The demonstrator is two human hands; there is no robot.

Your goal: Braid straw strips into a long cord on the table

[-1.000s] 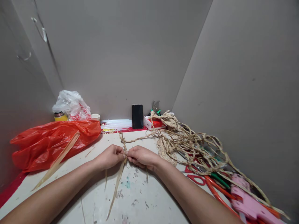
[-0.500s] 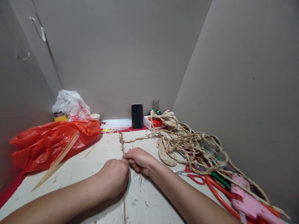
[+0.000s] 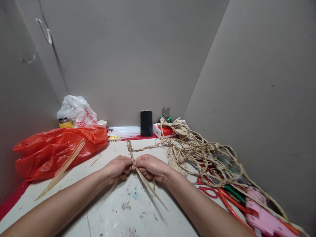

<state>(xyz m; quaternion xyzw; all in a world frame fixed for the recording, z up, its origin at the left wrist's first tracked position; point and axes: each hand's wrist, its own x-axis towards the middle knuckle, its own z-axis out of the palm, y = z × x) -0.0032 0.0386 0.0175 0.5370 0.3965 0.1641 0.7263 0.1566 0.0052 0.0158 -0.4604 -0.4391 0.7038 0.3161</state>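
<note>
Since half a second back, the left hand (image 3: 118, 168) has lifted off the strip and come level with the right hand (image 3: 151, 166). The loose strip (image 3: 151, 188) now slants down-right instead of hanging straight.

Left fingers (image 3: 127, 165) and right fingers (image 3: 139, 162) are closed in a pinch, tips meeting on the braid (image 3: 129, 148) at its near end. Both are clamped on it, thumbs on top. The strip runs out from the right pinch over the surface (image 3: 116, 210).

The braid goes up from the pinch, bends right and joins the rope pile (image 3: 197, 151).

Handling, as a guess: dry straw, very light, bends but creases and splits if folded hard. The braid looks rough enough not to slip. Best hold is tight at the last crossing, where the fingers are; the strip tip is thin and would likely fray.

Counts:
- two hands
- one braid
- one clear loose strip, plus thin wisps near it I can't count
- one flat stick (image 3: 61, 171) lying on the red bag (image 3: 44, 154)
- one white bag (image 3: 77, 111)
- one cup (image 3: 101, 123)
- one phone (image 3: 146, 123) standing at the wall
- one pink glue gun (image 3: 264, 217)
- red scissors (image 3: 206, 190): one pair sure, more handles under the rope
</note>
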